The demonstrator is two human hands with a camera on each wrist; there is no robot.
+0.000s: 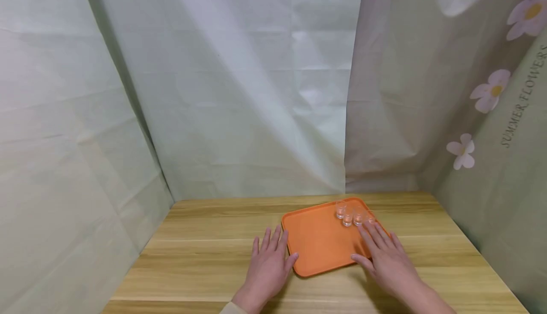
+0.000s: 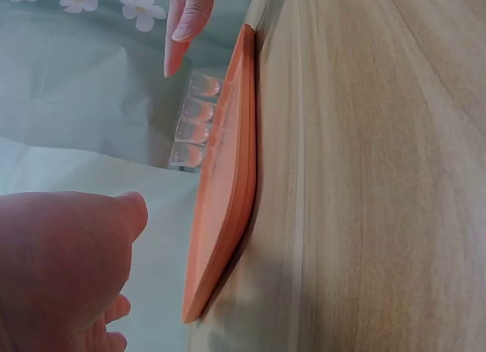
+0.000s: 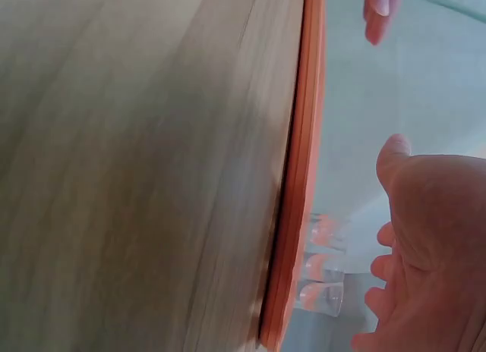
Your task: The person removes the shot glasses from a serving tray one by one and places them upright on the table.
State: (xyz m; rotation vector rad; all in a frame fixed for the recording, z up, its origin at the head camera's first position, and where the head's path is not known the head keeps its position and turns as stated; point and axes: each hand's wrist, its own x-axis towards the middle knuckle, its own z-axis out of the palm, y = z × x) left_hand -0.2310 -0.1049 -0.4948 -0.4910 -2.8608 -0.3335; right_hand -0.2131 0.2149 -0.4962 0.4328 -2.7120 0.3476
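We see a smooth, matt, plastic-looking tray (image 1: 320,242), glossy transparent cups (image 1: 347,219) whose material, glass or plastic, we cannot tell, a smooth wood-grained tabletop (image 1: 205,252), and creased, cloth-like drapes (image 1: 239,90) with a soft sheen.

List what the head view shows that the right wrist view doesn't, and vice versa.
Only the head view: white, yellow-centred printed flowers, dark "SUMMER FLOWERS" lettering, all four small transparent cups, and the back of the right hand.

Only the right wrist view: that hand's palm side.

Both: the rectangular orange tray, three of the cups, parts of the left hand, the wood-grain table and pale green fabric backdrop.
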